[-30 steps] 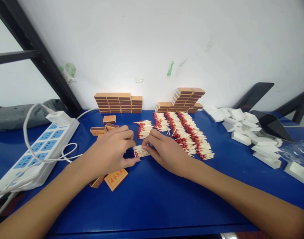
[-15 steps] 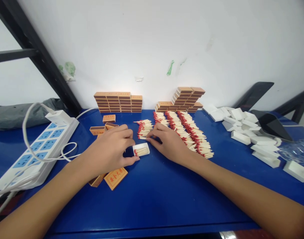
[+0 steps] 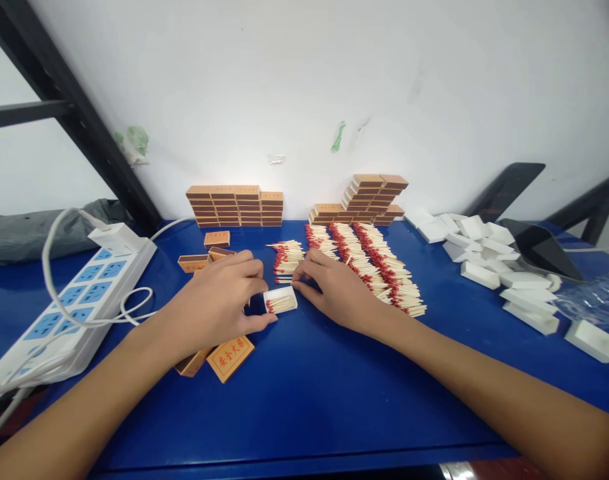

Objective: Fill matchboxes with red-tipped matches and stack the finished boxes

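Note:
My left hand holds a small white matchbox tray by its left end, thumb below and fingers above. Several red-tipped matches lie inside the tray. Just right of it, my right hand is pinched at the near end of the leftmost row of matches, its fingertips closed on the stick ends there. How many sticks they grip is hidden. Three longer rows of matches lie behind and to the right of this hand. Orange matchbox sleeves lie under and around my left hand.
Stacked matchboxes stand against the wall, with a stepped stack farther right. Loose white trays are heaped at the right by a black dustpan-like object. A white power strip with cables lies left on the blue table.
The near matches of the leftmost row now show a slight gap from the others at my right fingertips. My left hand still holds the tray; the whole view shifts slightly.

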A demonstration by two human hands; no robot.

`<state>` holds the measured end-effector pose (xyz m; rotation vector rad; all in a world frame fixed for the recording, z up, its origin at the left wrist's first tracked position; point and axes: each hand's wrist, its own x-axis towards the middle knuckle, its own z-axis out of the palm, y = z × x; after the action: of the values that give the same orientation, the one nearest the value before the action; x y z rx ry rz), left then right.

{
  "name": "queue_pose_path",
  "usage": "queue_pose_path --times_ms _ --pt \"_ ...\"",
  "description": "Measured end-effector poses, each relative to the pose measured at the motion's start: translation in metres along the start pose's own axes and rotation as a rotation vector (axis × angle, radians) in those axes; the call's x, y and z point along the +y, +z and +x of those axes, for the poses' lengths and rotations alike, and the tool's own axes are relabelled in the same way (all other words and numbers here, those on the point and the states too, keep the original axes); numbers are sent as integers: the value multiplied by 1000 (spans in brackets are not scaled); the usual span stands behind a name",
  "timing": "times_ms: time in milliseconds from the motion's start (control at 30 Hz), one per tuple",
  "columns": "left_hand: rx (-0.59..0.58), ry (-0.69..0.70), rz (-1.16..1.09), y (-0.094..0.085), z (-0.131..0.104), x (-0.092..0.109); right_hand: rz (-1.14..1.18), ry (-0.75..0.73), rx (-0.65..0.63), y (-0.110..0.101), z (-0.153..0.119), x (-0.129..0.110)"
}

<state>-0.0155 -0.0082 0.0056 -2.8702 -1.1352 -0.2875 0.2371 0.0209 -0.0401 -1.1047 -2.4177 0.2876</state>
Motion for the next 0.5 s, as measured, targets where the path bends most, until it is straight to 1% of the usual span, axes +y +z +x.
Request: queue_pose_path --times_ms 200,300,400,500 --pt "-8 -8 8 -3 1 2 2 -7 -2 4 1 1" --pt "-13 -9 0 -3 1 2 -9 -4 -23 4 2 2" --pt "7 -5 -4 -1 1 1 -27 14 -40 -3 1 2" --pt "20 -3 4 1 -1 0 -32 15 1 -14 0 -4"
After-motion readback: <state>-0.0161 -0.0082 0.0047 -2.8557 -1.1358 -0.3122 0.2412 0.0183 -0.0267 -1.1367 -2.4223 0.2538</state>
